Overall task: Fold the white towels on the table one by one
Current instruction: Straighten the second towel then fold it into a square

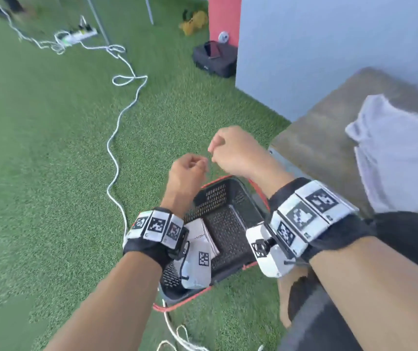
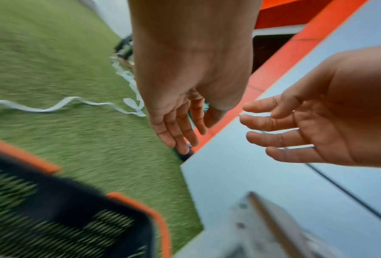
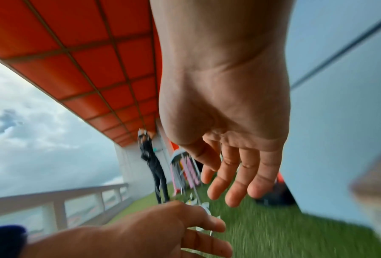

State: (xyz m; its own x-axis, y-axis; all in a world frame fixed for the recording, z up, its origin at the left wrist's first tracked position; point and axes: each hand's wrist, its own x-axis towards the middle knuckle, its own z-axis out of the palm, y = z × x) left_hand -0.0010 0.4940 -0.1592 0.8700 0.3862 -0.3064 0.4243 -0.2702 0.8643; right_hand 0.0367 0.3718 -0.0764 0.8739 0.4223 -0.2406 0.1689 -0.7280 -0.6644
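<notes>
A crumpled pile of white towels lies on the brown table at the right. Both hands hang in the air left of the table, above a black basket with a red rim. My left hand holds nothing, and the left wrist view shows its fingers relaxed and nearly straight. My right hand is just beside it, also empty, with loose spread fingers. A folded white item lies in the basket, partly hidden behind my left wrist camera.
Green turf covers the floor, and a white cable winds across it. A black case with a phone on it sits by a pale blue wall. A person stands far off near a railing.
</notes>
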